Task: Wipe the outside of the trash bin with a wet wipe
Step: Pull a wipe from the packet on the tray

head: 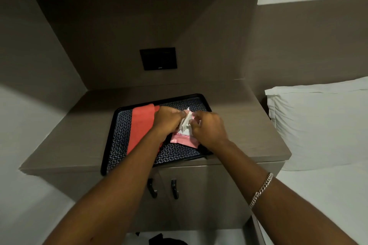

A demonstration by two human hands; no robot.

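We see the left hand point(169, 118) and the right hand point(209, 127) meeting over the tray, both pinched on a white wet wipe point(186, 122) that rises from a pink wipe pack point(182, 141). The pack lies on a black patterned tray point(119, 145) beside a folded red cloth point(141, 125). The tray rests on a brown desk point(249, 129), with a white pillow point(318, 125) to the right.
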